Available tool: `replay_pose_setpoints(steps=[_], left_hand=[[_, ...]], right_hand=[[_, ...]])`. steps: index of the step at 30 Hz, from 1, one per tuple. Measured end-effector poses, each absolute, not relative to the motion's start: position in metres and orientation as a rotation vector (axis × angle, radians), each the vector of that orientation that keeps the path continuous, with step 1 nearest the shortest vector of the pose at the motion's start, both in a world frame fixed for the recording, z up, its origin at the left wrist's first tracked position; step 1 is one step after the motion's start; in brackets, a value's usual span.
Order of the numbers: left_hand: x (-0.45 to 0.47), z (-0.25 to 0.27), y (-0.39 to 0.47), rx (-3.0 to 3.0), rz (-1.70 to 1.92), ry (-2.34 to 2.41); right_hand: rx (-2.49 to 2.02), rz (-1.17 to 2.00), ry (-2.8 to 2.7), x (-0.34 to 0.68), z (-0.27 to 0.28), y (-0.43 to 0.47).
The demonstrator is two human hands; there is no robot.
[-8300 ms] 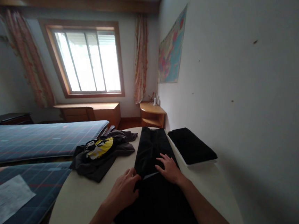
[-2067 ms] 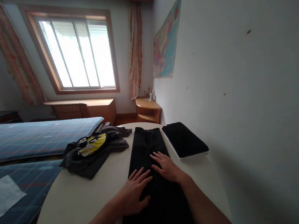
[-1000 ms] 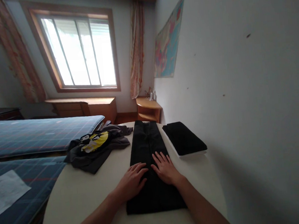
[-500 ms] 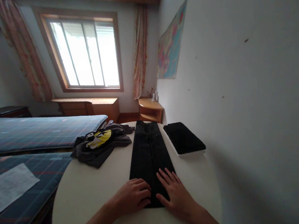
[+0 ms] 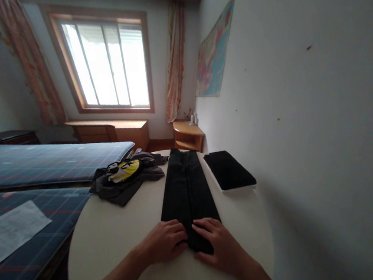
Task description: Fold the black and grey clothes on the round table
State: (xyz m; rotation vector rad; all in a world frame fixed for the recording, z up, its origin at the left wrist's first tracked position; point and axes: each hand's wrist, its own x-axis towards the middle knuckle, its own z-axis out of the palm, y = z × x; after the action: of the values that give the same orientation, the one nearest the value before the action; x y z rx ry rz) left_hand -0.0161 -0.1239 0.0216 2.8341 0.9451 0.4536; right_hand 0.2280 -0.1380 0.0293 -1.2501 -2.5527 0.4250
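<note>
A black garment that looks like trousers (image 5: 188,187) lies folded into a long strip down the middle of the round table, a seam line running along it. At its near end, my left hand (image 5: 165,241) curls its fingers over the left corner, closed on the cloth. My right hand (image 5: 220,244) has its fingers bent over the right side, with the thumb low at the near edge, gripping the fabric. The near hem is partly hidden by both hands.
The white round table (image 5: 98,248) also bears a crumpled dark grey shirt (image 5: 124,180) with a yellow print at left and a folded black cloth (image 5: 230,169) on something white at right. A plaid mattress (image 5: 54,162) and paper (image 5: 16,229) lie left; a wall (image 5: 321,154) rises right.
My right hand's fingers were spread flat on the cloth; they are drawn in and bent now. The near edge has shifted slightly away from me. My left hand has barely moved.
</note>
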Motion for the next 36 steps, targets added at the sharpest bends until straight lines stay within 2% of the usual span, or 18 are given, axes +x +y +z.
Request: replay_pose_setpoints(steps=[9,19,25,31,36], left_hand=[[-0.022,0.035,-0.126,2.686,0.422,0.918],[-0.052,0.042,-0.121,2.609,0.513,1.032],[-0.057,0.034,-0.113,2.58,0.552,1.048],[-0.06,0.029,-0.107,2.442,0.606,1.057],[-0.061,0.024,-0.107,2.296,0.692,1.194]], right_hand=[[-1.16,0.361,-2.485,0.216,0.019,-0.139],[-1.429,0.573,-2.284,0.218,0.044,-0.131],[-1.577,0.548,-2.282,0.214,0.05,-0.122],[-1.358,0.698,-2.344,0.231,0.053,-0.125],[-1.264,0.643,-2.488,0.266,0.051,-0.136]])
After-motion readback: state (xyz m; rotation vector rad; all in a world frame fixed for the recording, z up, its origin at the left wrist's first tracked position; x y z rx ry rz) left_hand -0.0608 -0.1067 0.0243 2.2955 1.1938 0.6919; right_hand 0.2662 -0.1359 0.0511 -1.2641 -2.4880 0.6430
